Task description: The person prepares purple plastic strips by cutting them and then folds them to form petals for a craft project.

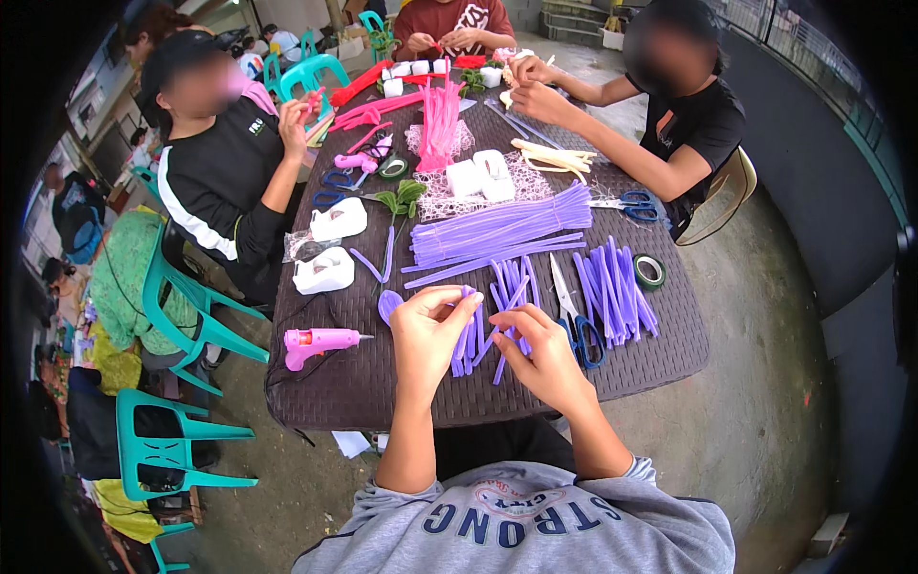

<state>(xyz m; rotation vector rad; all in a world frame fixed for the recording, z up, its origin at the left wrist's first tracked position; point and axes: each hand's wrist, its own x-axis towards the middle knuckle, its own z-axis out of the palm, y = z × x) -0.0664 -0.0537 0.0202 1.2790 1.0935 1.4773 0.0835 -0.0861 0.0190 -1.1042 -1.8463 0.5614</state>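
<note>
My left hand (427, 341) pinches a purple pipe cleaner (467, 291) between thumb and fingertips; how far it runs behind the hand is hidden. Just to the right, my right hand (545, 355) hovers with thumb and forefinger apart, close to a slanting purple strand. Below both hands lie cut purple pipe cleaners (470, 351). A purple looped petal shape (388, 305) shows beside my left hand. Blue-handled scissors (574, 316) lie open-bladed just right of my right hand, next to another pile of short purple pipe cleaners (617, 294).
On the dark woven-pattern table (330, 402) are a pink glue gun (319, 344), white tape dispensers (324, 270), a long purple pipe-cleaner bundle (495, 226), green tape (649, 272) and more scissors (635, 205). People sit at the left (215, 158), right (674, 129) and far side (455, 29), handling craft pieces.
</note>
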